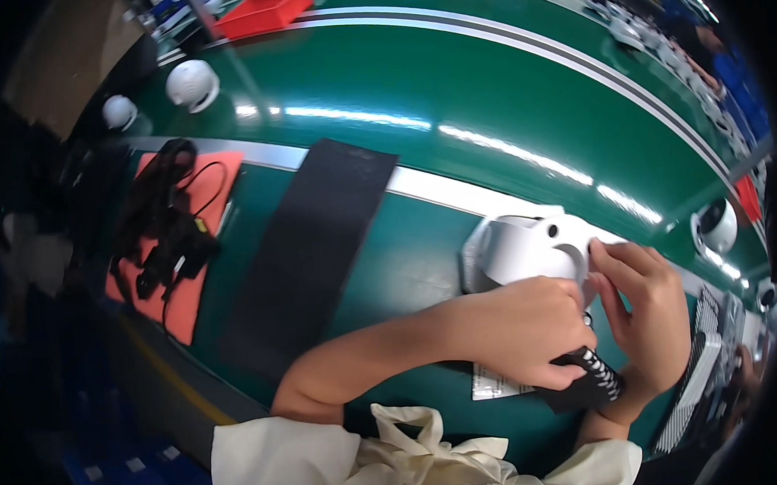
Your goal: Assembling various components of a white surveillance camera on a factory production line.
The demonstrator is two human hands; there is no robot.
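Note:
A white rounded plastic housing [527, 245] with a dark round hole and a curved opening lies in front of me, right of the middle. My left hand [535, 327] is curled at its near side, fingers bent inward; what they grip is hidden. Below that hand is a black piece [590, 385] with a row of white marks, partly covered by the hand. At the housing's right edge my right hand [647, 305] has its fingertips closed in on the rim. A white printed sheet [494, 383] lies partly under my left forearm.
A long black mat [311, 246] lies left of the housing. Beyond it, black cables and adapters [175, 226] rest on a red-orange sheet [216, 176]. White round devices [193, 85] stand on the green conveyor [381, 78]. A red tray [266, 11] is at the far left.

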